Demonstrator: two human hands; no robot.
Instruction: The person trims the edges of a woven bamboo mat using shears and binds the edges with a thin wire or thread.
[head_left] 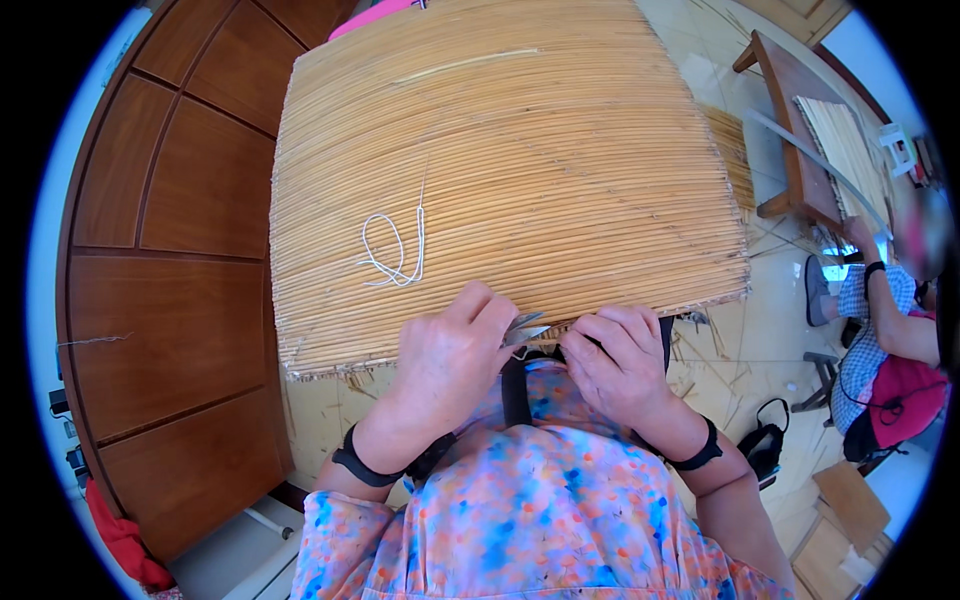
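The left hand (447,352) curls around a thin metal tool (525,331), fingers pressed together on it, while the right hand (618,362) pinches the near edge of the straw mat (500,170), which lies spread in front of the person's chest. The tool's tip could slip between the reeds and jab the right fingers (they sit just beside it). The mat's reeds run left to right; the tool points rightward toward the other hand.
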